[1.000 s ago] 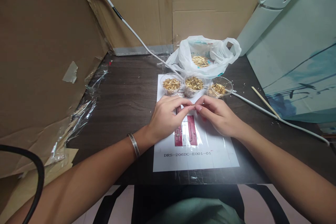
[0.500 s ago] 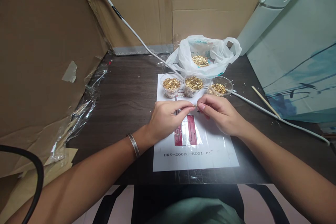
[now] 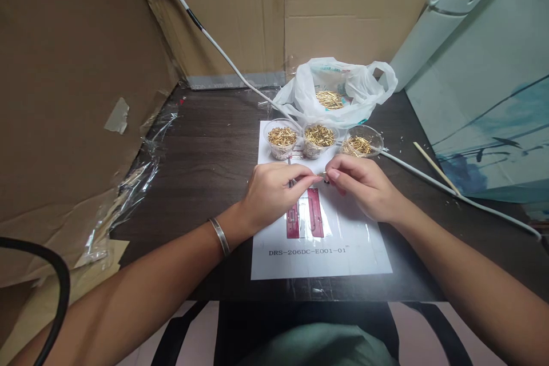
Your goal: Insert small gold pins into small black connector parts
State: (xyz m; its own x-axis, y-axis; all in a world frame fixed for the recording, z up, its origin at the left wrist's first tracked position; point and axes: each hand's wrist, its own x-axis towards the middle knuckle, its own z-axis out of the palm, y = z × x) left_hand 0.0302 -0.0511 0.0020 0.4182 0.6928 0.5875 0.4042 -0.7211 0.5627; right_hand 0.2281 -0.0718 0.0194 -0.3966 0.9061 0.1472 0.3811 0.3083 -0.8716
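Over the printed sheet [image 3: 270,266], my left hand [image 3: 272,191] and my right hand [image 3: 362,186] are pinched closed, fingertips almost meeting. Between them shows a small gold-coloured metal pin [image 3: 321,174], mostly covered by the fingers. Just beyond my hands stand a left clear cup [image 3: 281,151] and a middle clear cup [image 3: 316,150], both filled with short gold-coloured pins. The right clear cup [image 3: 377,140] holds fewer pins and is partly behind my right hand. A red-and-white pattern [image 3: 316,211] is printed on the sheet below my fingers.
Behind the cups lies an open white plastic bag [image 3: 295,91] with longer gold-coloured pins inside. A white cable [image 3: 429,166] crosses the dark table [image 3: 201,143]. A thin wooden stick [image 3: 435,167] and tiny scraps lie at right. Cardboard walls [image 3: 240,23] enclose the back and left.
The fingertips of both hands have shifted slightly around the small pin, with a little more gap between them. The whole view has moved a few pixels; cups and bag stay put.
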